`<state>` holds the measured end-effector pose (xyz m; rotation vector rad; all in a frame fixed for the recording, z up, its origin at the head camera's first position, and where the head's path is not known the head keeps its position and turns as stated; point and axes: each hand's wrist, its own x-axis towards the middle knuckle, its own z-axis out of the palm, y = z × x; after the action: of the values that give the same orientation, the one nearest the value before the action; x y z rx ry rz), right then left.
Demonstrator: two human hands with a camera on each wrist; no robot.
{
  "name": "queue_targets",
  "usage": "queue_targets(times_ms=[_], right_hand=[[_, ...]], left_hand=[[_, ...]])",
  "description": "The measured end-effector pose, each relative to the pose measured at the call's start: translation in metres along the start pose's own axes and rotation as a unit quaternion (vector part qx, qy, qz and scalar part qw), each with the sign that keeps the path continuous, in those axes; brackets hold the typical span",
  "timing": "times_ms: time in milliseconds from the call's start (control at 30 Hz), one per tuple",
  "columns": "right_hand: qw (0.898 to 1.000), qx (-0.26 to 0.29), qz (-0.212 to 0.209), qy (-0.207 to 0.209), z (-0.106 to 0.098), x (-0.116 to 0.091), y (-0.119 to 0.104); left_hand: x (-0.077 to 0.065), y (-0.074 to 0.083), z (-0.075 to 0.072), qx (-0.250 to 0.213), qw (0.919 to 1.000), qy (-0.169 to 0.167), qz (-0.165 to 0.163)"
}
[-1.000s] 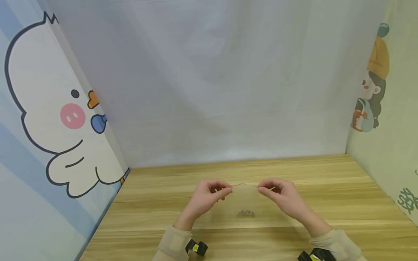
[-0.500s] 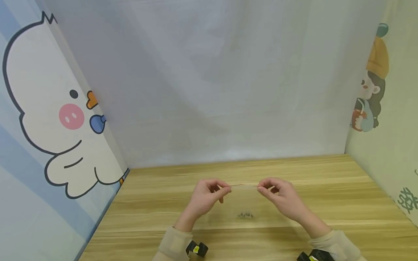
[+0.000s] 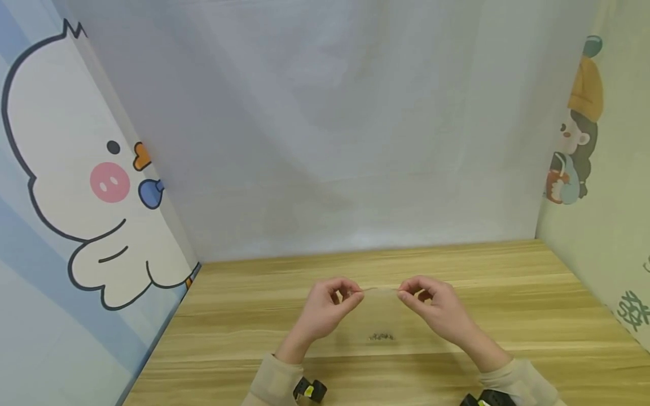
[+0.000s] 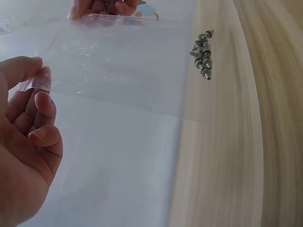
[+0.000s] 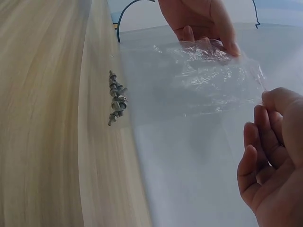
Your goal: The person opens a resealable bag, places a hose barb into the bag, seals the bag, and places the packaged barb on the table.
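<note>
A clear plastic zip bag [image 4: 113, 66] with a reddish line along its top hangs between my hands. Thumb and fingers of my left hand [image 3: 325, 310] pinch one top corner; those of my right hand [image 3: 439, 310] pinch the other. In the bottom of the bag lie several small metal bolt-like fittings [image 4: 202, 54], bunched in a row, which the right wrist view also shows as a dark cluster of fittings [image 5: 117, 99]. The head view barely shows the bag's film. Whether the top is sealed I cannot tell.
Under the bag spreads a wood-grain table [image 3: 244, 316]. A pale grey backdrop [image 3: 365, 141] rises behind it. Printed panels flank the table, with a cartoon bird [image 3: 66, 141] on the left and a cartoon figure [image 3: 574, 141] on the right.
The bag's top edge looked pulled straighter half a second ago. My hands are now slightly closer together, the left having shifted a little to the right. Both keep pinching the bag.
</note>
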<state>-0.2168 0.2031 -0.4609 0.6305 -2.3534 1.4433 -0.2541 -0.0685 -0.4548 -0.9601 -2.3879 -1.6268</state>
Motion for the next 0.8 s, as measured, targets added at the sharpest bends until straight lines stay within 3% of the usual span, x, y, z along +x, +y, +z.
queue_targets(times_ms=[400,800], right_hand=[[0.998,-0.033,-0.058,0.018,0.004,0.000,-0.004],[0.995,-0.047,-0.085,0.019,0.009,-0.003,-0.005]], left_hand=[[0.004,0.008,0.008,0.010,0.9997,-0.021,-0.010],[0.005,0.009,0.016,0.005,0.9990,-0.016,0.040]])
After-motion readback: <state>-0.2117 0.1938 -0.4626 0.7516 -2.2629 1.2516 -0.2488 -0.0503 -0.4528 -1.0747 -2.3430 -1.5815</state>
